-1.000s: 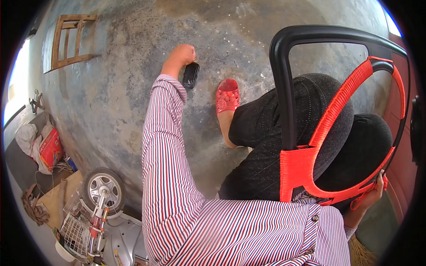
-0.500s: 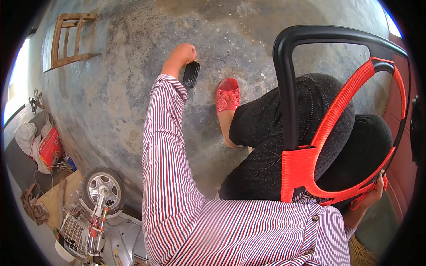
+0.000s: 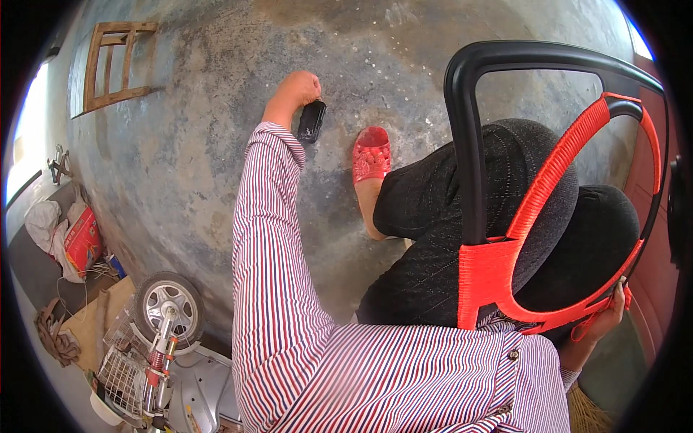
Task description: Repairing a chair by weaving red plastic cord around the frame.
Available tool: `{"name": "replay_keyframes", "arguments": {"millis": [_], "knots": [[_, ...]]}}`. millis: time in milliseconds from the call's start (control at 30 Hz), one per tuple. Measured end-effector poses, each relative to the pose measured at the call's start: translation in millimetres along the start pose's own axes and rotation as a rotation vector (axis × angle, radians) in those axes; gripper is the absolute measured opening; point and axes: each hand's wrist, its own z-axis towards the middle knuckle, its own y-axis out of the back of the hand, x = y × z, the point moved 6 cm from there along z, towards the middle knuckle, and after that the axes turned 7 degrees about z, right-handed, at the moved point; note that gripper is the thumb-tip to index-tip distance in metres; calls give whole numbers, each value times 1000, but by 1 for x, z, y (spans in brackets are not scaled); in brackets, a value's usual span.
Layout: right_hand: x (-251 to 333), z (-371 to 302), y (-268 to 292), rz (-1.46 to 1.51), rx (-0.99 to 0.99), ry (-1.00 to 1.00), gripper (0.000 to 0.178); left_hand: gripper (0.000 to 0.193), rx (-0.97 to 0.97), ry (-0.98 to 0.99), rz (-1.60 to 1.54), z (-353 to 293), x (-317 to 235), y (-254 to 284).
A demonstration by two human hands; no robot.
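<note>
A person's right hand [image 3: 610, 314] is pinching the lower rim of a smooth black frame [image 3: 465, 144], its opening bound in ribbed red cord [image 3: 485, 281], which is crossing in front of dark, speckled trousers [image 3: 426, 191]. The left hand [image 3: 299, 88] is showing curled fingers beside a glossy black oblong object [image 3: 311, 121]; whether it is gripping that cannot be told. Pale printing is marking a red bag [image 3: 81, 244].
</note>
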Motion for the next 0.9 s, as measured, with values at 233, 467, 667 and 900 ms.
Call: {"name": "replay_keyframes", "arguments": {"millis": [233,467,667,900], "knots": [[-1,1,3,9,1,2,26,15,-16,-11,19,-2,-2,1],[-1,-1,-2,18,4,6,27,14,-23,34,-86,-3,3,3],[-1,-2,0,29,-17,3,27,17,-40,33,7,-3,-1,5],[-2,-2,-9,44,38,-22,27,16,-64,73,265,4,2,-2]]}}
